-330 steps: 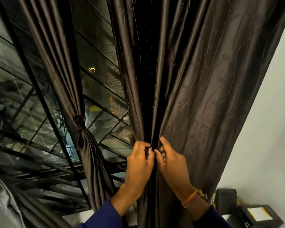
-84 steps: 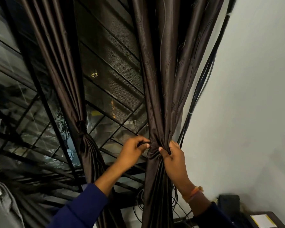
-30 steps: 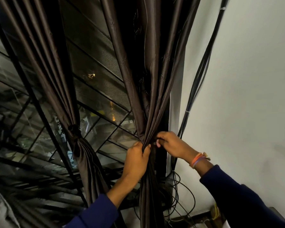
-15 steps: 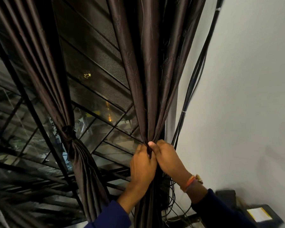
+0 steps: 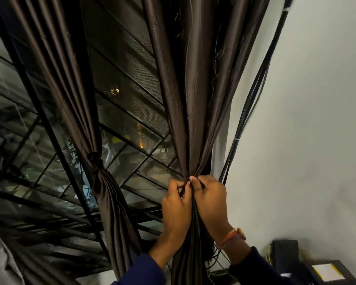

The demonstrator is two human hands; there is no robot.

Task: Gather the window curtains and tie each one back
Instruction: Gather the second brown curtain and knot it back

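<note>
A dark brown right curtain (image 5: 195,99) hangs bunched into a narrow column by the white wall. My left hand (image 5: 176,206) and my right hand (image 5: 211,200) meet at its waist, both gripping the gathered fabric, and each pinches an end of a thin dark tie cord (image 5: 186,185). The cord's path behind the fabric is hidden. Further left, the left curtain (image 5: 74,95) hangs gathered, cinched by a knot (image 5: 94,160) of the same brown cloth.
A window with a black diagonal grille (image 5: 130,112) and mesh lies behind the curtains. Black cables (image 5: 253,99) run down the white wall (image 5: 317,120) just right of my hands. Dark boxes (image 5: 286,258) with a yellow-edged label sit at the lower right.
Both hands stay pressed together at the right curtain's waist; since a second ago the right hand has come in from the wall side to meet the left.
</note>
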